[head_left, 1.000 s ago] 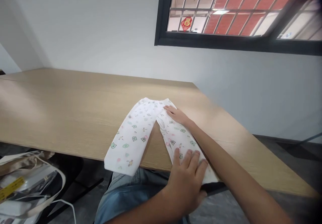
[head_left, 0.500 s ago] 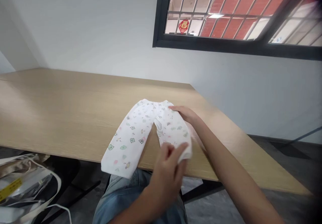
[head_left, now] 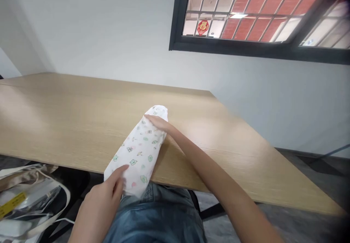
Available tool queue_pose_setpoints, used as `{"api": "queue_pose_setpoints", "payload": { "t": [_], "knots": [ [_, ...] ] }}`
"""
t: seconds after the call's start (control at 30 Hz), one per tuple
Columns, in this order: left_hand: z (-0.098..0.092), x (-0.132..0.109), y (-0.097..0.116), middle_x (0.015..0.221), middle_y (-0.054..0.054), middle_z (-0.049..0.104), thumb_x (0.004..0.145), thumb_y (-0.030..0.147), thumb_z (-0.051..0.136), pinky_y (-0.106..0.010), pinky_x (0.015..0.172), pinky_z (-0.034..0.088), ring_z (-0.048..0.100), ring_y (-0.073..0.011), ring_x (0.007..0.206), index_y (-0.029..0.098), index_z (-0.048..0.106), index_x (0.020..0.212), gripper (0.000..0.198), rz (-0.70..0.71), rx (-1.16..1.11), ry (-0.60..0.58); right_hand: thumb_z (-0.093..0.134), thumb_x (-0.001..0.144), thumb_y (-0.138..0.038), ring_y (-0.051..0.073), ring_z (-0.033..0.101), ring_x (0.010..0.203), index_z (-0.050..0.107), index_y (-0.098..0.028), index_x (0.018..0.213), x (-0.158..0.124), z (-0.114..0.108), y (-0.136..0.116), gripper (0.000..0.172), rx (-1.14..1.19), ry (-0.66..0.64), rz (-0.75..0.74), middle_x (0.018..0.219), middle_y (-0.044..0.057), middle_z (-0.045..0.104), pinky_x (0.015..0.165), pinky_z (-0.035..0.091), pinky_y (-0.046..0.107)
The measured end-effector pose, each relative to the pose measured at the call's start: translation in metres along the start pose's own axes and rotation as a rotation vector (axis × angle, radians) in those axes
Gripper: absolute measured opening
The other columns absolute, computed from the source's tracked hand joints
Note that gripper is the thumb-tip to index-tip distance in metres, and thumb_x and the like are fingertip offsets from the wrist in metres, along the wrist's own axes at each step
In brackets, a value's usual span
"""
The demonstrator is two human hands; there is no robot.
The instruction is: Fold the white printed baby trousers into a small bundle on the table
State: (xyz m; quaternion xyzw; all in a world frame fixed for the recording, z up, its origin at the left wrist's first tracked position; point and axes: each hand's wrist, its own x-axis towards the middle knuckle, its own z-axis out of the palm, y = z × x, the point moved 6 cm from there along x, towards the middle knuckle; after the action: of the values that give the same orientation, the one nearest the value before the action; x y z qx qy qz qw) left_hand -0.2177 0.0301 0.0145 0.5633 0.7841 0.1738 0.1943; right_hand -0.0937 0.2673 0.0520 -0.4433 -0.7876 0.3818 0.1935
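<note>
White children's trousers (head_left: 142, 148) printed with small green, pink and grey animal faces lie folded lengthwise into one narrow strip. They slant from mid-table toward me, and the leg ends hang a little past the near edge. My right hand (head_left: 158, 122) rests flat across the upper end near the waist, fingers stretched out. Down at the leg ends, my left hand (head_left: 105, 190) grips the left side of the cloth, its thumb side on top. Its other fingertips are partly hidden and slightly blurred.
The light wooden table (head_left: 82, 108) runs along a pale wall, below a barred window (head_left: 246, 17). Left of my legs, a bag (head_left: 30, 199) with pale straps and plastic-wrapped items sits below table height. My knees (head_left: 161, 217) are under the near edge.
The right trouser leg has been brought over onto the left one, so two spread legs now show as one strip. Both hands have moved left with it.
</note>
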Motion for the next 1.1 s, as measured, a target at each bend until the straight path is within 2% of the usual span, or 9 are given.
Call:
{"api": "queue_pose_setpoints", "payload": {
  "t": [0.1,0.23,0.3,0.47,0.6,0.7,0.83,0.97,1.1],
  "knots": [
    [0.001,-0.003,0.01,0.089,-0.008,0.061,0.09,0.035,0.027,-0.034,0.062,0.044,0.061,-0.0238,0.072,0.034,0.056,0.119,0.041,0.092,0.12,0.122,0.036,0.088,-0.057,0.028,0.043,0.12,0.06,-0.02,0.116,-0.006,-0.006,0.013,0.052,0.02,-0.036,0.023,0.132,0.007,0.049,0.104,0.029,0.041],
    [0.012,-0.028,0.046,0.085,-0.009,0.054,0.086,0.031,0.038,-0.038,0.058,0.043,0.058,-0.0261,0.074,0.037,0.062,0.109,0.034,0.409,0.277,0.364,0.041,0.088,-0.05,0.028,0.047,0.115,0.062,-0.019,0.113,-0.034,-0.034,0.033,0.044,0.03,-0.03,0.047,0.127,0.006,0.054,0.101,0.033,0.042],
    [0.018,-0.039,0.068,0.093,-0.009,0.055,0.084,0.03,0.044,-0.042,0.062,0.045,0.058,-0.0269,0.083,0.037,0.062,0.107,0.03,0.574,0.236,0.389,0.04,0.089,-0.047,0.028,0.05,0.112,0.065,-0.02,0.108,-0.053,-0.048,0.04,0.041,0.044,-0.044,0.058,0.122,0.005,0.058,0.099,0.036,0.041],
    [0.026,-0.012,0.137,0.108,-0.008,0.058,0.089,0.019,0.038,-0.044,0.09,0.043,0.052,-0.0234,0.107,0.02,0.064,0.086,0.026,0.905,0.176,0.022,0.028,0.094,-0.046,0.025,0.042,0.122,0.06,-0.025,0.118,-0.095,-0.055,0.038,0.046,0.071,-0.145,0.051,0.132,0.0,0.049,0.1,0.035,0.038],
    [0.033,0.04,0.172,0.129,-0.01,0.051,0.092,0.025,0.037,-0.04,0.099,0.038,0.043,-0.0226,0.122,0.015,0.051,0.119,0.032,0.982,0.196,-0.087,0.022,0.095,-0.042,0.021,0.042,0.122,0.047,-0.024,0.131,-0.098,-0.035,0.03,0.047,-0.19,-0.228,-0.119,0.134,-0.001,0.047,0.103,0.032,0.036],
    [0.049,0.049,0.165,0.14,-0.01,0.039,0.093,0.03,0.035,-0.049,0.105,0.029,0.033,-0.0266,0.13,0.015,0.037,0.134,0.043,0.932,0.212,-0.088,0.017,0.096,-0.035,0.021,0.03,0.13,0.036,-0.021,0.138,-0.078,-0.032,0.042,0.048,-0.567,-0.137,-0.184,0.142,0.001,0.037,0.107,0.022,0.04],
    [0.059,0.008,0.129,0.145,-0.006,0.03,0.094,0.04,0.032,-0.049,0.108,0.026,0.026,-0.0255,0.134,0.017,0.028,0.14,0.051,0.944,0.224,-0.031,0.023,0.093,-0.027,0.03,0.017,0.134,0.032,-0.009,0.139,-0.04,-0.049,0.062,0.05,-0.733,0.046,-0.109,0.145,0.014,0.027,0.106,0.008,0.053],
    [0.05,-0.031,0.096,0.144,-0.007,0.03,0.09,0.032,0.044,-0.046,0.104,0.034,0.028,-0.025,0.133,0.016,0.02,0.142,0.06,1.054,0.268,0.091,0.025,0.093,-0.025,0.029,0.021,0.133,0.033,-0.01,0.138,-0.018,-0.059,0.063,0.049,-0.744,0.095,-0.096,0.144,0.015,0.029,0.106,0.01,0.052],
    [0.041,-0.029,0.075,0.144,-0.004,0.033,0.082,0.005,0.038,-0.045,0.105,0.032,0.03,-0.0218,0.132,0.017,0.016,0.143,0.066,1.126,0.346,0.101,0.026,0.094,-0.029,0.031,0.034,0.127,0.043,-0.011,0.131,-0.032,-0.056,0.046,0.045,-0.719,0.024,-0.127,0.136,0.015,0.042,0.103,0.021,0.05]
  ]
}}
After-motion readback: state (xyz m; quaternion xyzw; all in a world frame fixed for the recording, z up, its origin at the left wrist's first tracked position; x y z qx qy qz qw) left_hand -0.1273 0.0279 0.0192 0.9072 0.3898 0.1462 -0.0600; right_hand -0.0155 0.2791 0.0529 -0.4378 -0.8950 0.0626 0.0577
